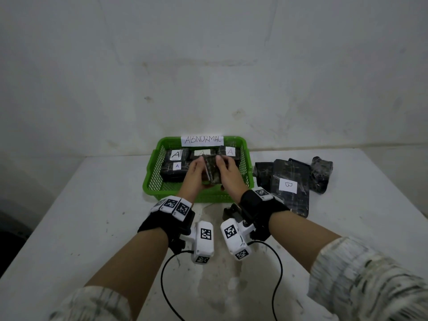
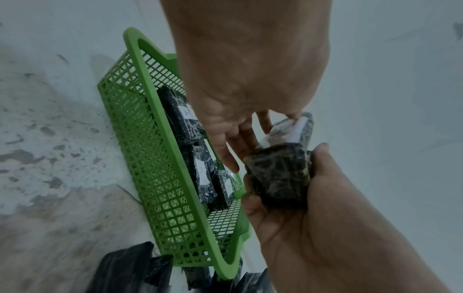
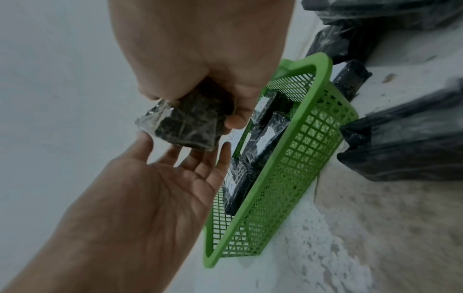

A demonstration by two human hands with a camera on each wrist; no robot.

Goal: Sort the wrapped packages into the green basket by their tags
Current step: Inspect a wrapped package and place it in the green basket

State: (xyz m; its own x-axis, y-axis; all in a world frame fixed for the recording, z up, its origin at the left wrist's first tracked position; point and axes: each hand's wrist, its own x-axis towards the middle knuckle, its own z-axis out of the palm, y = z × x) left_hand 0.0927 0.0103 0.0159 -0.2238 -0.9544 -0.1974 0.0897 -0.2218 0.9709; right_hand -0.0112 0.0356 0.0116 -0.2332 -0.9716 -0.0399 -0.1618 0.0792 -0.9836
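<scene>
A dark wrapped package (image 1: 212, 171) is held upright over the green basket (image 1: 153, 179), between my two hands. My right hand (image 1: 229, 173) grips it, fingers curled round its body (image 2: 280, 178) (image 3: 185, 124). My left hand (image 1: 194, 176) is open, its straight fingers (image 3: 200, 158) lying against the package's left side. A white tag (image 2: 295, 130) shows on the package, but its letter is unreadable. Several packages tagged A (image 1: 176, 155) lie in the back of the basket, which carries an ABNORMAL sign (image 1: 202, 140).
To the right of the basket on the white table lie a flat package tagged B (image 1: 289, 188) and other dark packages (image 1: 322, 174). The basket's back stands against the wall (image 1: 208, 66). Black cables (image 1: 276, 286) loop over the near tabletop.
</scene>
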